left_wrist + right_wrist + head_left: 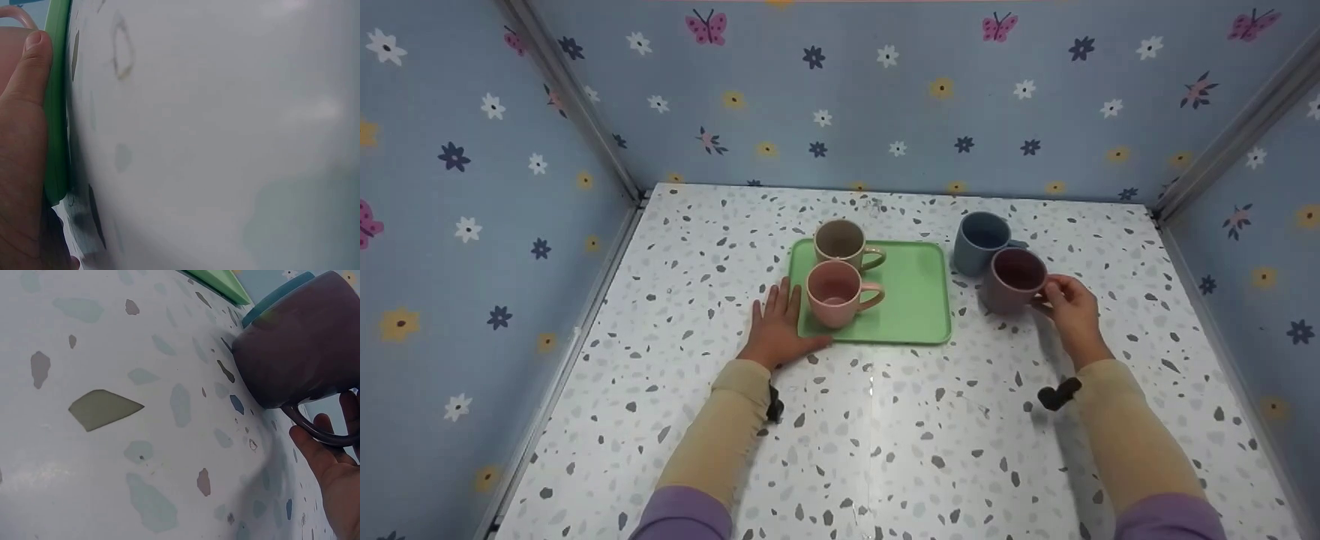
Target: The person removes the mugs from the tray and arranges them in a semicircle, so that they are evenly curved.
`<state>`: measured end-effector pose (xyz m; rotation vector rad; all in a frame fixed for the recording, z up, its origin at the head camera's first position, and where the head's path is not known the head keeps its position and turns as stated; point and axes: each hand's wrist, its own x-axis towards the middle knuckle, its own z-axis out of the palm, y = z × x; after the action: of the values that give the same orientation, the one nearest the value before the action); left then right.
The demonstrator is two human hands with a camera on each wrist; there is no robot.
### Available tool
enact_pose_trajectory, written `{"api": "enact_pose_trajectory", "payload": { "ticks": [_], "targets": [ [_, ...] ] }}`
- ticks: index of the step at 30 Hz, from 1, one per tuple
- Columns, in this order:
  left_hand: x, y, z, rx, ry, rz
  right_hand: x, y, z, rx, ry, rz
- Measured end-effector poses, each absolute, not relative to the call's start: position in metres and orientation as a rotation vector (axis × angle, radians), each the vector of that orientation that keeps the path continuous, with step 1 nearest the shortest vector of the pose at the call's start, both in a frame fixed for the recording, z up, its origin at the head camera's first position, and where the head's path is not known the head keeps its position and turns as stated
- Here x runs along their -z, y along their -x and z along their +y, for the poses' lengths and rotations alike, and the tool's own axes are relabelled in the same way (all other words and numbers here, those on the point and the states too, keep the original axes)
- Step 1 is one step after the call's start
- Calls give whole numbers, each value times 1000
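A green tray (911, 300) lies on the table with a beige mug (841, 241) and a pink mug (834, 296) upright on its left half. My left hand (780, 330) rests at the tray's front left corner, fingers spread and straight, thumb along the front rim. In the left wrist view the thumb (28, 73) lies against the tray's green edge (56, 112). Right of the tray, my right hand (1076, 311) pinches the handle of a mauve mug (1011, 283). A blue mug (981, 244) stands just behind it. Whether the mauve mug touches the table I cannot tell.
The speckled white table (870, 450) stretches in front of the tray. Flower-patterned walls (877, 97) enclose it at the back and both sides. Each wrist wears a small black device, seen at the right wrist (1059, 394).
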<state>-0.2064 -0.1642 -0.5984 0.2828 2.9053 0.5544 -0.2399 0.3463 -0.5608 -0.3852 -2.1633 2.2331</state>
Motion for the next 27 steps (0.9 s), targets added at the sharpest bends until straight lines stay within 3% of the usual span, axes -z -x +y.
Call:
{"api": "enact_pose_trajectory", "payload": {
  "ticks": [27],
  "targets": [
    [600,208,-164,-514,-286,2909,553,247,355,-2064,533,-2286]
  ]
}}
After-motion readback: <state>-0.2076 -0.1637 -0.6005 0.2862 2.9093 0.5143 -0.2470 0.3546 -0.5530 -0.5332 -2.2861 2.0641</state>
